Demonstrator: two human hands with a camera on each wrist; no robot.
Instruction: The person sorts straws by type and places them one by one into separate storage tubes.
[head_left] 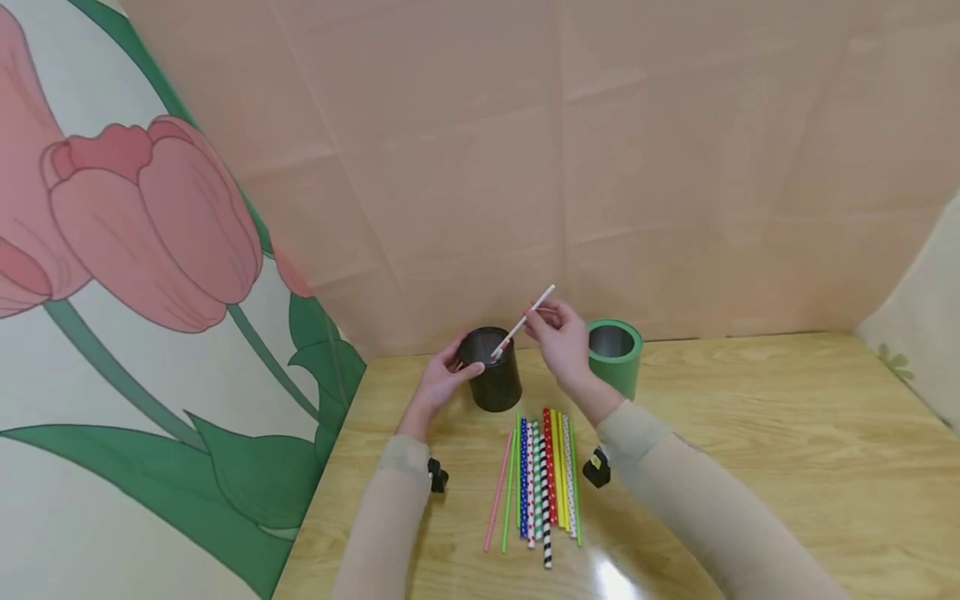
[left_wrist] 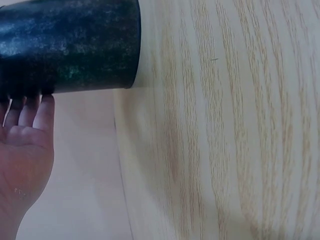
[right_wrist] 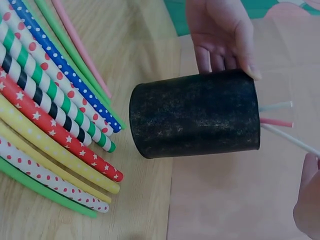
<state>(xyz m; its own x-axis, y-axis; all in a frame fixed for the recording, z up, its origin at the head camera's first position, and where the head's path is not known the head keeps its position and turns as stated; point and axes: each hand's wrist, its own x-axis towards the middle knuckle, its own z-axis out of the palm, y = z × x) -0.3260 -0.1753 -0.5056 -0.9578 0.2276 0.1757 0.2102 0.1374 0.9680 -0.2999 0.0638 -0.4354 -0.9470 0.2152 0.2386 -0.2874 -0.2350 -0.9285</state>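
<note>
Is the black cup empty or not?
Not empty: a pink stick and a pale stick protrude past the rim of the black cup in the right wrist view.

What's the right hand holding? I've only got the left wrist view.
Observer: The right hand pinches a white straw.
Operator: Anything sticking out of the black cup?
Observer: Yes, the right wrist view shows a pink straw and a pale straw poking out of its mouth, besides the pinched one at the opening.
Operator: Any second cup around?
Observer: A green cup, to the right of the black one in the head view.
</note>
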